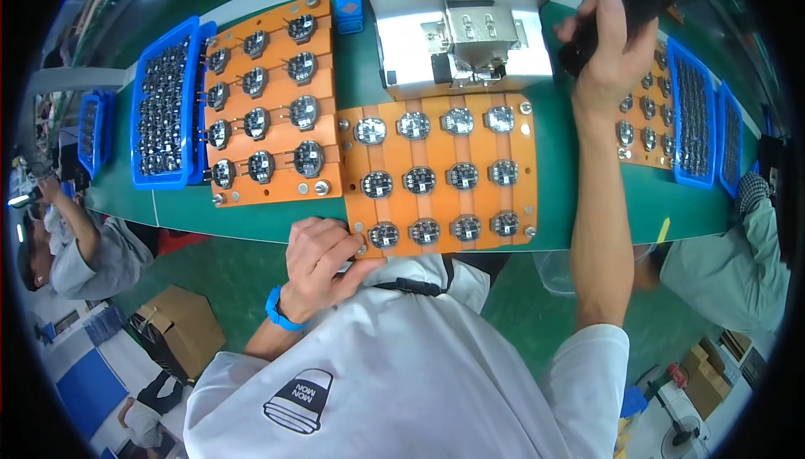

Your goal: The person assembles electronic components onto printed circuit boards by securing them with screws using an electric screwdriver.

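Note:
In front of me lies an orange fixture board carrying rows of small round circuit boards with silvery and dark tops. My left hand, with a blue band at the wrist, is closed on the board's near left corner, the thumb along its front edge. Raised at the far right, my right hand wraps around a thick black object, whose kind I cannot make out against the dark rim. A second orange board adjoins on the left, its round parts bearing thin wire leads.
A silver metal machine stands just behind the board. Blue trays of small parts sit at the left, and others at the right beside another orange board. A small blue block is by the machine. People sit on both sides.

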`<action>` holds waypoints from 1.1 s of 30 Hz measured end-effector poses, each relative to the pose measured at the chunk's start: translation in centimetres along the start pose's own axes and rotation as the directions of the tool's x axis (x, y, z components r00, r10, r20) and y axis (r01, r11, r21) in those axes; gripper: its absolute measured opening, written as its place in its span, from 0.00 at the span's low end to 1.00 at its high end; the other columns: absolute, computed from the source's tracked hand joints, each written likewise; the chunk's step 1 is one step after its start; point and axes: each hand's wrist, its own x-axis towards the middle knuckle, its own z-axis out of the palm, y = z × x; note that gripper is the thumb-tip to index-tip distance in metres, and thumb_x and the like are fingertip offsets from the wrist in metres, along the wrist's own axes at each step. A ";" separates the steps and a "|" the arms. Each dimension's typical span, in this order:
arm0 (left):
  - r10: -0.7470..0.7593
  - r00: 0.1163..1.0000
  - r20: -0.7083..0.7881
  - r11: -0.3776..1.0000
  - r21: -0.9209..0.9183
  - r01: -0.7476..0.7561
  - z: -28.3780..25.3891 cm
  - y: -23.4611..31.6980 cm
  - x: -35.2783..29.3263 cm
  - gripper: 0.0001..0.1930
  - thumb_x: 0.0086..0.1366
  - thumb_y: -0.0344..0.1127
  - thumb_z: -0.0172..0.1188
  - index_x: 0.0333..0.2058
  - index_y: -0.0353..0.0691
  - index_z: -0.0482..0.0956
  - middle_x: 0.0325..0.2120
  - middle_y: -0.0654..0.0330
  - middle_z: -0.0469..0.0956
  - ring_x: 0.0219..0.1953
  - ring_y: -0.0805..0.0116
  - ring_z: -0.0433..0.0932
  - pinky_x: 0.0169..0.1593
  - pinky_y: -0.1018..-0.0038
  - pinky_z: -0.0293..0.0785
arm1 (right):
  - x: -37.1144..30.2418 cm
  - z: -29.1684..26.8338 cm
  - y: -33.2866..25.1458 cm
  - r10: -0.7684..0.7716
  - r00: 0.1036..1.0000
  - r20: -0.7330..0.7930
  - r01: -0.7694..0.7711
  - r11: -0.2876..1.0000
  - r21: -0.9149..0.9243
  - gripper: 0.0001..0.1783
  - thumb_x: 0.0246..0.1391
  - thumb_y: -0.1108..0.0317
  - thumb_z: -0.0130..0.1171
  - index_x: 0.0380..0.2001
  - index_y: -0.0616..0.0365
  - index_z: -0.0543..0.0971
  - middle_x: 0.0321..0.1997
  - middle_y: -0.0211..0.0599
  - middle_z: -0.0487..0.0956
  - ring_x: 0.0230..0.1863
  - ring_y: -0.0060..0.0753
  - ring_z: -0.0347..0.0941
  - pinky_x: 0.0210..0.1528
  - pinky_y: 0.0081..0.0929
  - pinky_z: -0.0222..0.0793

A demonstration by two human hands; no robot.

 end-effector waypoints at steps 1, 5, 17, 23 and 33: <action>0.006 1.000 -0.003 1.000 0.002 -0.006 0.0 0.0 -0.1 0.23 0.46 0.41 0.76 0.38 0.39 0.78 0.33 0.60 0.74 0.34 0.60 0.75 0.39 0.66 0.70 | 0.0 0.0 0.0 -0.006 1.000 0.003 0.006 1.000 0.005 0.11 0.62 0.65 0.52 0.40 0.61 0.68 0.29 0.37 0.75 0.23 0.27 0.74 0.30 0.27 0.74; 0.008 1.000 -0.028 1.000 0.003 -0.007 0.1 0.1 -0.3 0.21 0.46 0.42 0.76 0.36 0.39 0.78 0.31 0.61 0.75 0.33 0.62 0.75 0.39 0.66 0.70 | 0.0 0.2 -0.2 -0.028 1.000 0.012 0.029 0.999 -0.037 0.11 0.62 0.65 0.52 0.40 0.61 0.68 0.29 0.37 0.75 0.23 0.27 0.73 0.30 0.26 0.74; -0.073 0.997 0.029 0.992 -0.103 0.076 0.3 3.4 -1.1 0.23 0.45 0.41 0.78 0.36 0.38 0.77 0.27 0.61 0.76 0.31 0.65 0.76 0.38 0.71 0.71 | 0.0 0.4 -0.4 -0.003 1.000 -0.010 0.003 0.998 -0.056 0.11 0.61 0.65 0.52 0.39 0.62 0.67 0.30 0.38 0.75 0.23 0.27 0.72 0.31 0.27 0.74; -0.641 0.696 0.323 0.501 -0.510 0.699 -0.3 5.3 -2.7 0.26 0.66 0.35 0.60 0.55 0.29 0.59 0.39 0.47 0.81 0.41 0.64 0.81 0.47 0.69 0.77 | 0.0 0.6 -0.6 0.017 1.000 -0.022 -0.018 0.999 -0.044 0.11 0.61 0.66 0.52 0.40 0.62 0.67 0.30 0.38 0.74 0.23 0.28 0.72 0.30 0.28 0.75; -0.649 0.569 0.505 -0.006 -0.751 0.660 -0.7 5.7 0.4 0.27 0.73 0.43 0.48 0.60 0.29 0.54 0.38 0.50 0.79 0.38 0.62 0.82 0.41 0.68 0.80 | -0.2 0.7 -1.5 0.031 0.999 -0.028 -0.033 0.998 -0.044 0.11 0.62 0.66 0.52 0.40 0.63 0.66 0.29 0.38 0.73 0.22 0.28 0.72 0.30 0.27 0.73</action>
